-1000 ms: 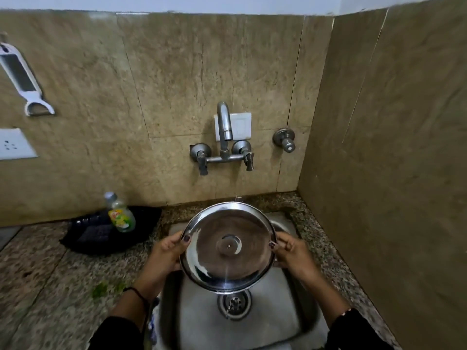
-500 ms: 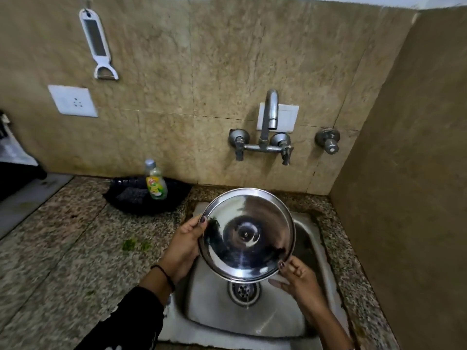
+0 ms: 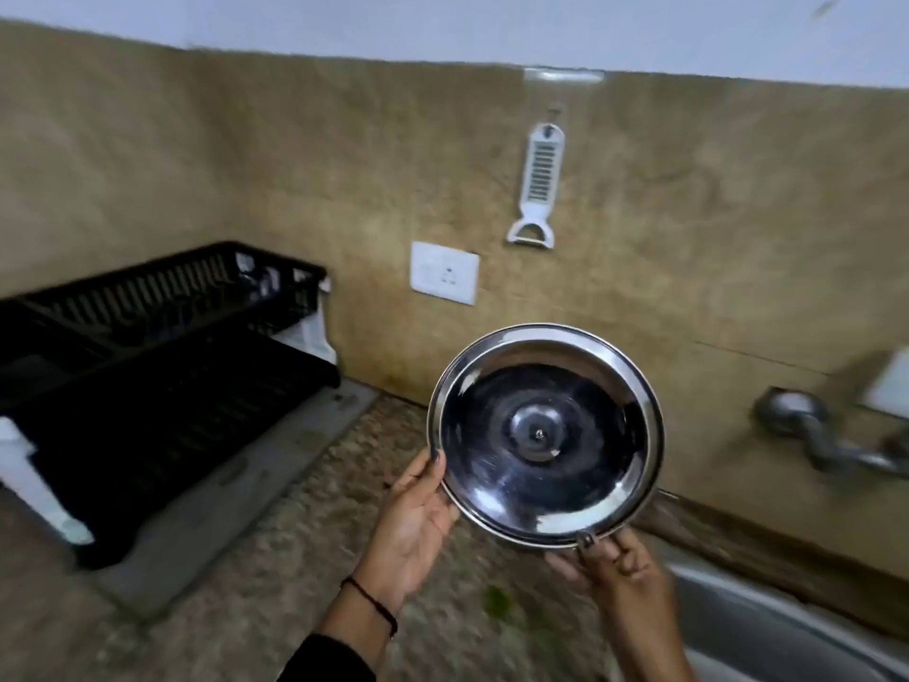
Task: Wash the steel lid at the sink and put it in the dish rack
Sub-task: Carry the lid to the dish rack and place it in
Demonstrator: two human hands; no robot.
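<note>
Head view showed our left hand (image 3: 415, 521) and right hand (image 3: 612, 563) pinching the wet steel lid (image 3: 545, 435) by its rim above the granite counter (image 3: 275, 558), so it risked slipping before reaching the dish rack (image 3: 162, 337).

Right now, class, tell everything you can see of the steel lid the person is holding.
The steel lid is round, shiny metal with a raised rim and a small central boss with a rivet; its dark inner face is turned toward the camera. It is held up on edge in the air, above the speckled counter. The left hand grips its lower left rim and the right hand pinches its bottom edge. Nothing else touches it.
</note>
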